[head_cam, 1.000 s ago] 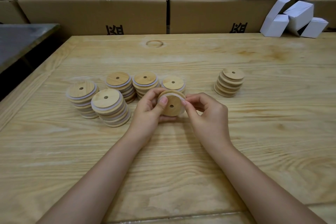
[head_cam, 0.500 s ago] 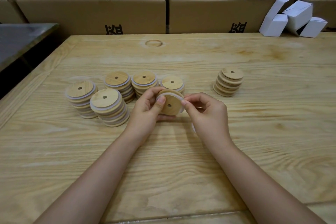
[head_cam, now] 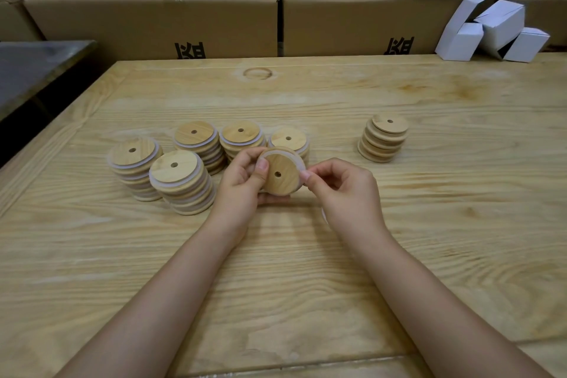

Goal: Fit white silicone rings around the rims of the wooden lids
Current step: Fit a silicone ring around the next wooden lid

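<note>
- A round pale wooden lid with a small centre hole [head_cam: 280, 175] is being held tilted on edge just above the light pine table [head_cam: 460, 224], its flat face turned toward the camera
- It is being gripped by the left hand [head_cam: 242, 184]: the thumb is being pressed on the face near the left edge, while the fingers are curled behind and beneath, mostly hidden by the lid
- A thin white silicone ring [head_cam: 299, 159] is being seen along the lid's upper and right rim; whether it is seated all the way round cannot be told, as the left and lower rim are being covered by the hand
- The ring is being pinched at the lid's right edge by the thumb and forefinger of the right hand [head_cam: 346, 193], with the other fingers curled toward the palm
- A sliver of something white [head_cam: 323, 215] is being glimpsed under the heel of the right hand, too little of it for identification
- Five stacks of ringed wooden lids [head_cam: 181, 181] are being kept close together left of and behind the hands; the rear right one is being partly hidden by the held lid
- A stack of bare wooden lids [head_cam: 383, 141] is being kept well apart on the right
- Behind the table, the brown cardboard boxes [head_cam: 153, 24] are being cut off by the top edge, their black print only partly legible; small white cartons [head_cam: 494, 27] are lying at the far right, and a dark grey surface [head_cam: 30, 70] is being cut off at the left
</note>
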`<control>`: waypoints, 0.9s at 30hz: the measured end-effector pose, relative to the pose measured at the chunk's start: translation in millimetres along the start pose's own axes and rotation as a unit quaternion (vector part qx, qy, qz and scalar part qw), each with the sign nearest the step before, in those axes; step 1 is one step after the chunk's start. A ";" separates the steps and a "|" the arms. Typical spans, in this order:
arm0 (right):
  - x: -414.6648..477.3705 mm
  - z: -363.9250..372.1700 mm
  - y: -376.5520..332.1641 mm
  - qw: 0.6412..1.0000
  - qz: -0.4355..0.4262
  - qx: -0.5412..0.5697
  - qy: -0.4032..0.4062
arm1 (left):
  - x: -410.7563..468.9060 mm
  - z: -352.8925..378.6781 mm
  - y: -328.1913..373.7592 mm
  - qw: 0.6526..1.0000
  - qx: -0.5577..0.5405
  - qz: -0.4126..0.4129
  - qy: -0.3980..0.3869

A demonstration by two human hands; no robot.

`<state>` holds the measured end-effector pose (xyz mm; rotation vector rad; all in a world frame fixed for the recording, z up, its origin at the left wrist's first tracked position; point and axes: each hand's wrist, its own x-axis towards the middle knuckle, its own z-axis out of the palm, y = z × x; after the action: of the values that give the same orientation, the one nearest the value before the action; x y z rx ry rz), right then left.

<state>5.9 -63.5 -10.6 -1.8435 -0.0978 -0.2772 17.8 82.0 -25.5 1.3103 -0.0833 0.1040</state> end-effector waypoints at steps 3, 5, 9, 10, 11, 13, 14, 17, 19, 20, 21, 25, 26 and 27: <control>1.0 0.0 -0.7 1.000 0.009 0.006 -0.002 | 1.0 -1.7 -0.3 1.000 -0.007 -0.005 0.007; 1.0 0.1 -1.0 1.000 0.012 0.005 -0.003 | 1.1 -2.7 -0.3 1.000 -0.010 -0.007 0.009; 0.8 -1.5 -2.1 1.000 0.017 0.004 -0.003 | 0.4 -3.2 0.8 1.000 -0.006 -0.008 0.001; 0.7 -2.4 -2.5 1.000 0.019 0.007 -0.005 | 0.0 -3.2 1.5 1.000 -0.001 -0.009 -0.006; 0.9 -3.3 -2.9 1.000 0.021 0.012 -0.005 | -0.3 -2.9 2.1 1.000 0.007 -0.010 -0.013; 1.3 -4.8 -2.9 0.999 0.025 0.023 0.000 | -1.1 -2.1 3.6 0.999 0.022 -0.018 -0.021; 1.5 -5.3 -2.9 0.999 0.023 0.025 0.003 | -1.6 -1.7 4.3 0.999 0.023 -0.026 -0.022; 1.7 -5.9 -3.4 0.999 0.006 0.031 0.002 | -2.0 -1.5 6.7 0.998 0.006 -0.058 -0.028; 1.4 -6.8 -3.9 1.000 -0.023 0.021 -0.005 | -1.4 -1.6 8.2 0.996 -0.017 -0.081 -0.023; 1.2 -7.7 -4.1 0.999 -0.049 0.000 -0.008 | -0.9 -1.6 8.9 0.995 -0.028 -0.092 -0.017; 0.9 -8.6 -4.7 0.996 -0.081 -0.024 -0.009 | -0.5 -1.5 9.8 0.994 -0.040 -0.101 -0.011; 1.8 -14.0 -4.1 0.954 -0.269 -0.131 0.004 | -0.2 -1.4 13.0 0.991 -0.050 -0.124 -0.002; 2.0 -15.1 -1.8 0.933 -0.320 -0.166 0.005 | -0.6 -0.8 13.7 0.991 -0.046 -0.129 0.000; 2.3 -15.9 0.4 0.912 -0.360 -0.199 0.001 | -0.8 -0.1 14.2 0.990 -0.043 -0.134 0.002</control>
<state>6.0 -78.9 -6.3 -2.1500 -0.7790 -0.8640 15.3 85.6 -12.0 1.2231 0.0909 -0.1255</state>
